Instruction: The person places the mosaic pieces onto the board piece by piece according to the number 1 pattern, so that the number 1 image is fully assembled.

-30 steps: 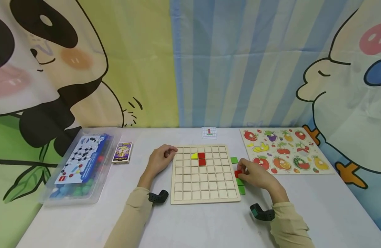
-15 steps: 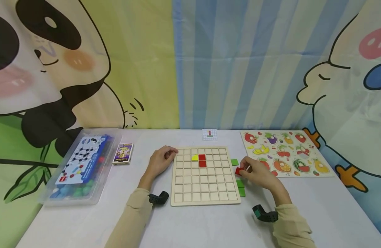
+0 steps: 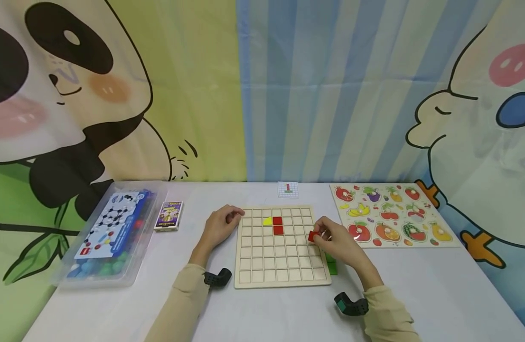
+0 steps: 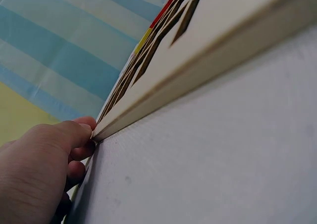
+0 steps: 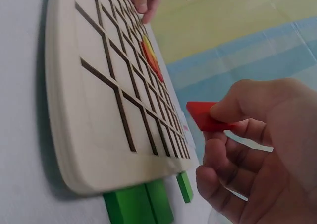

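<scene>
A wooden grid board (image 3: pixel 283 285) lies on the table, with one yellow tile (image 3: pixel 267 221) and two red tiles (image 3: pixel 278 230) seated side by side in its upper cells. At the board's far left corner my left hand (image 3: pixel 221 223) pinches the edge; thumb and fingertip meet there in the left wrist view. My right hand (image 3: pixel 338 240) holds a red square tile (image 5: pixel 200 116) between thumb and fingers, raised over the board's right edge. Green tiles (image 5: pixel 131 204) lie along that edge, partly hidden by the right hand in the head view.
A small pattern card (image 3: pixel 288 189) lies behind the board. To the right is a fruit puzzle board (image 3: pixel 390 216). A clear plastic box (image 3: pixel 110 232) of molecule parts and a small card box (image 3: pixel 169 216) stand on the left.
My right hand has lifted the red tile from beside the green tiles and carried it left, over the board's right edge. The left hand stays at the corner.
</scene>
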The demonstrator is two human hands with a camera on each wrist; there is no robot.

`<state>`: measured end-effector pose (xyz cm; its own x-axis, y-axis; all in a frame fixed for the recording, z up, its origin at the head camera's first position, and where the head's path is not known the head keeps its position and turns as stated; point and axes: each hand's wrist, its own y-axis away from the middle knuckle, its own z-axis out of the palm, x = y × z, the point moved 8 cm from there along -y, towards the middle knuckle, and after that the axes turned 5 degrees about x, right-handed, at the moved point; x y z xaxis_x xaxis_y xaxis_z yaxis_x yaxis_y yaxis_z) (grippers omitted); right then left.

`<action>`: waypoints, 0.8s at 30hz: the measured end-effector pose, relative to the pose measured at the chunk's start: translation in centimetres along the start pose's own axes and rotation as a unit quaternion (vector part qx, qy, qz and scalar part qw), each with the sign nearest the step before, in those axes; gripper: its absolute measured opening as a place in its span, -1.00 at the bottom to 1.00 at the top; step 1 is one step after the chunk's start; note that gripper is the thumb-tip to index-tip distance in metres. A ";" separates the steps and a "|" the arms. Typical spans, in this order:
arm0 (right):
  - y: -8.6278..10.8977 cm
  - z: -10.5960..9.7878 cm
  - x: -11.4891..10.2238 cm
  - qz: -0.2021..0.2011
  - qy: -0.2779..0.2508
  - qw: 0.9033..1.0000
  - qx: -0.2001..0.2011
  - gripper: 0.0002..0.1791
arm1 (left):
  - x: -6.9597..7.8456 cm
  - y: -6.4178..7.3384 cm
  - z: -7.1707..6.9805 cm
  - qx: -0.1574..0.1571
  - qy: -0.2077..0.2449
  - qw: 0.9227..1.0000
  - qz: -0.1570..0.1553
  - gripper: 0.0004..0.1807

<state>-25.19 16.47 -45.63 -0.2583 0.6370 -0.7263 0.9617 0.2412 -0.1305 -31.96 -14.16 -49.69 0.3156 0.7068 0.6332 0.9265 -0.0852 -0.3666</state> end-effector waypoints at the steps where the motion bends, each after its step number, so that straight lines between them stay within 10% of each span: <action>1: 0.0 0.3 -0.1 -0.004 -0.002 1.000 0.000 -0.87 | 0.0 0.1 0.1 0.000 0.000 1.000 0.000 -0.88; 24: -2.0 4.6 -3.3 -0.054 -0.022 0.998 -0.027 -0.92 | 0.4 0.0 -0.2 0.002 -0.001 1.000 0.011 -0.88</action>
<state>-25.79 10.50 -46.05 -0.3542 0.5729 -0.7392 0.9219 0.3465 -0.1733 -31.77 -14.03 -49.36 0.3355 0.7066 0.6231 0.9184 -0.0981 -0.3833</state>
